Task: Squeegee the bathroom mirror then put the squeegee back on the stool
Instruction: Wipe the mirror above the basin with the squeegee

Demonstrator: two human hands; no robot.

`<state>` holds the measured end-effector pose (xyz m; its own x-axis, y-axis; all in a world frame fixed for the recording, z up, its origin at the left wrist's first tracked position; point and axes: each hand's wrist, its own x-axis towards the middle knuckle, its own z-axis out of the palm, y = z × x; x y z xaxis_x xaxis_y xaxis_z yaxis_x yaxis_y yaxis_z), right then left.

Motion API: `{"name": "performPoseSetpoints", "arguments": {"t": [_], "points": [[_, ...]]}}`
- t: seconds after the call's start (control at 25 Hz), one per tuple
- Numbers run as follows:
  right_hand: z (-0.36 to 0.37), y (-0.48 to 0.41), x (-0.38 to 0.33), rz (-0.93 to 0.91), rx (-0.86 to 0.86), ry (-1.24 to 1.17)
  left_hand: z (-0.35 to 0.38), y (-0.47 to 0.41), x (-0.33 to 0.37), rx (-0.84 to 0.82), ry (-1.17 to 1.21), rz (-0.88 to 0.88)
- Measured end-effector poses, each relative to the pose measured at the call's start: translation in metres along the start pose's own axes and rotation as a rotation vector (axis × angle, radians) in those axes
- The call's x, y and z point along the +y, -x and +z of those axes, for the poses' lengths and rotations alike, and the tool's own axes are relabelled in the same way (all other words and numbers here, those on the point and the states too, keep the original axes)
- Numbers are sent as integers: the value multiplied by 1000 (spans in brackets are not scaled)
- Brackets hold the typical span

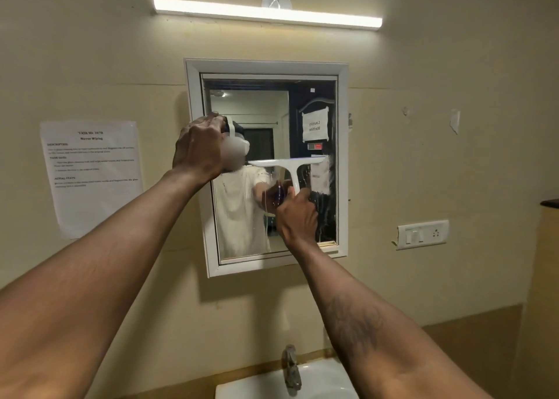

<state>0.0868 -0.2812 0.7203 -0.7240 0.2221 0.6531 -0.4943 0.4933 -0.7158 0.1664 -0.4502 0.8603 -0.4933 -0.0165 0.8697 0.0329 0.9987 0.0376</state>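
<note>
The bathroom mirror (302, 102) hangs on the wall in a white frame (193, 90). A white squeegee (289, 164) lies against the glass at mid-height, its blade level and its handle pointing down. My right hand (298, 217) is closed around that handle. Water streaks and drops show on the glass below the blade, on the right half. My left hand (201, 147) is at the mirror's left edge, fingers curled over the frame. The stool is not in view.
A white sink (266, 383) with a metal tap (291, 368) sits directly below the mirror. A printed sheet (92, 175) is taped to the wall on the left. A switch plate (423, 234) is on the right, a tube light (266, 13) above.
</note>
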Motion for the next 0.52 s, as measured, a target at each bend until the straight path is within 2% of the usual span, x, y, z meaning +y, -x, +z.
{"name": "performPoseSetpoints", "arguments": {"t": [0.16, 0.36, 0.52], "points": [[-6, 0, -9, -28, 34, -65, -5, -2, 5, 30, -17, -21], [3, -54, -76, -157, 147, -141, -19, -10, -9, 118, -22, -50], [17, -87, -114, -186, 222, -171, -25, -13, -23, 95, -15, -70]]}}
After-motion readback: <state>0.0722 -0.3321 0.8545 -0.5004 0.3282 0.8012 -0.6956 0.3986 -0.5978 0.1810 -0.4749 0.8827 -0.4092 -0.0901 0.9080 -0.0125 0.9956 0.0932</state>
